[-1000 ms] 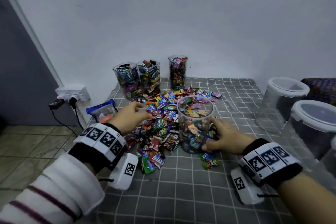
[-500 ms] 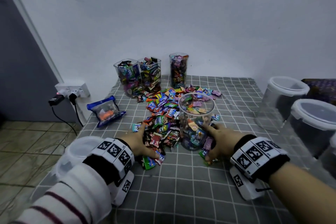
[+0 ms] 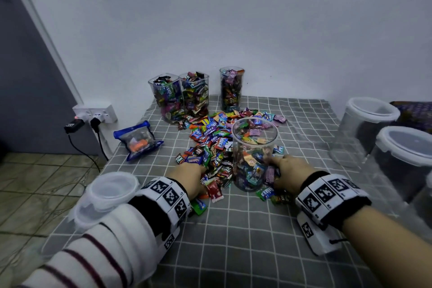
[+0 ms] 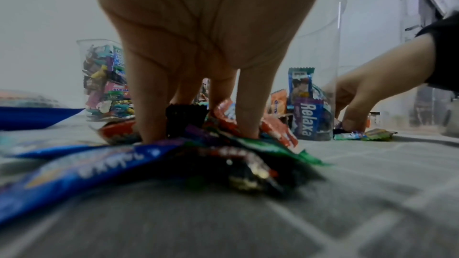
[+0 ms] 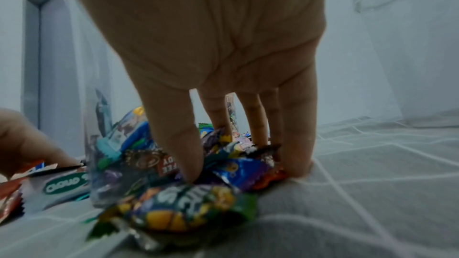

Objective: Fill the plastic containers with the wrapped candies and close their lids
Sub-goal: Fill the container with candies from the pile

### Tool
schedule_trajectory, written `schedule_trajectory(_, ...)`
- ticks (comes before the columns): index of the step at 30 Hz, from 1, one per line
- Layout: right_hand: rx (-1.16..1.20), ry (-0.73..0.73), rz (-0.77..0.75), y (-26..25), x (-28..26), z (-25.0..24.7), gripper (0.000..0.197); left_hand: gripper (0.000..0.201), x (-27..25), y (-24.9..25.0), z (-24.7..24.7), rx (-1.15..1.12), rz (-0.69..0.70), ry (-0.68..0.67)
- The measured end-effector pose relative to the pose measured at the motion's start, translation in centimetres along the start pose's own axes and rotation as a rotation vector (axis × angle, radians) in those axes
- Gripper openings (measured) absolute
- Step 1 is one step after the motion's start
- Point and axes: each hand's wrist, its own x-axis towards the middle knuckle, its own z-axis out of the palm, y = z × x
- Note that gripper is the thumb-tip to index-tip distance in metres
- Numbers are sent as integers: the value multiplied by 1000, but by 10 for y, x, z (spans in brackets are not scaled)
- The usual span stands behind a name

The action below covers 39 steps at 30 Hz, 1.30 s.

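A clear round container (image 3: 253,154), open and about half full of wrapped candies, stands mid-table. A loose candy pile (image 3: 210,140) spreads behind it and to its left. My left hand (image 3: 201,177) claws down into the pile's near edge, left of the container. In the left wrist view its fingers (image 4: 146,105) and thumb close around a clump of wrappers (image 4: 223,125). My right hand (image 3: 272,170) sits against the container's right side. Its thumb (image 5: 178,144) and fingertips pinch a small heap of candies (image 5: 223,164) on the cloth.
Three full, lidless containers (image 3: 195,93) stand at the back by the wall. Stacked lids (image 3: 109,192) lie at the near left table edge. Larger lidded tubs (image 3: 406,159) crowd the right side. A blue pouch (image 3: 138,139) lies left of the pile, near a wall socket (image 3: 95,113).
My left hand came back from the pile's far left to its near edge and dug into the candies. My right hand slid down beside the container's base onto candies.
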Motion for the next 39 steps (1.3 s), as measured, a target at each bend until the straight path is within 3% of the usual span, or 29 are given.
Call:
schedule_trajectory(5, -44, -70, -14, -1, 2, 2, 78, 38, 2, 2, -2, 22, 17, 104)
schedule_trajectory(12, -17, 44, -32, -4, 6, 2, 47, 36, 2, 1, -5, -71, -4, 160)
schedule_trajectory(16, 38, 55, -15, -3, 5, 0, 39, 25, 1, -1, -6, -194, -6, 208)
schedule_trajectory(24, 203, 112, 64, 9, 3, -4, 21, 28, -7, 1, -9, -265, 1, 296)
schedule_trajectory(32, 363, 259, 65, 25, -9, -13, 18, 26, -12, -3, -14, -473, 52, 383)
schedule_trajectory(39, 562, 514, -36, 27, -16, -42, 16, 27, -16, 1, -27, -594, 109, 499)
